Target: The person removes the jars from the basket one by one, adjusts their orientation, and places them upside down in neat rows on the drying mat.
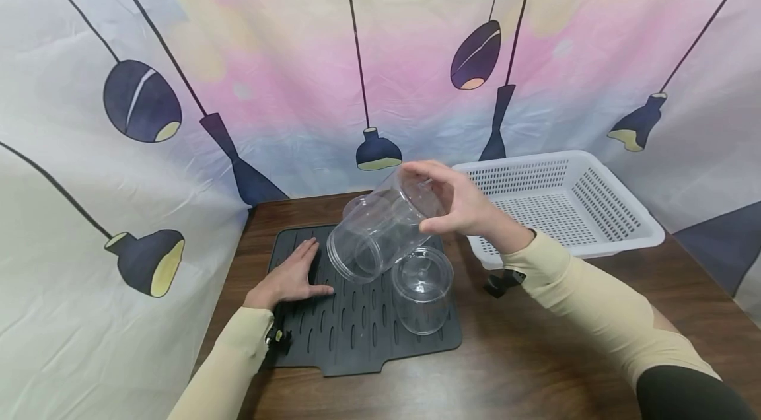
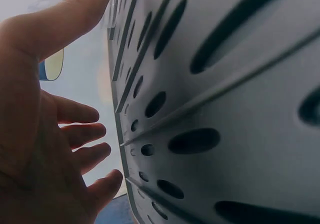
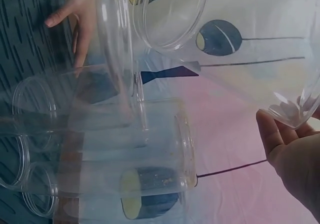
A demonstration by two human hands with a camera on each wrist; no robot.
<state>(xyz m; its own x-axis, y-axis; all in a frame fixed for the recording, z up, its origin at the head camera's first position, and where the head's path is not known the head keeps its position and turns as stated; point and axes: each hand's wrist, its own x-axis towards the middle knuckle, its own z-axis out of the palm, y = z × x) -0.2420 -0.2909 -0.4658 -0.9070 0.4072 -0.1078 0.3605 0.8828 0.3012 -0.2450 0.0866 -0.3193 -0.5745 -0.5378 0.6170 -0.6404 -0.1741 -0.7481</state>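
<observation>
My right hand (image 1: 458, 199) grips a clear plastic jar (image 1: 389, 228) by one end and holds it tilted above the dark drying mat (image 1: 351, 357). In the right wrist view the fingertips of that hand (image 3: 295, 156) are curled over the jar's edge. Another clear jar (image 1: 423, 304) stands on the right part of the mat. Partly hidden behind the held jar is more clear plastic (image 1: 355, 204). At the mat's left side my left hand (image 1: 288, 281) rests with fingers extended and holds nothing. The left wrist view shows that hand (image 2: 45, 119) beside the slotted mat (image 2: 260, 114).
A white perforated basket (image 1: 642, 235) sits at the back right of the brown wooden table (image 1: 505, 360). Behind the table hangs a curtain (image 1: 285, 43) printed with lamps, close to its back and left edges.
</observation>
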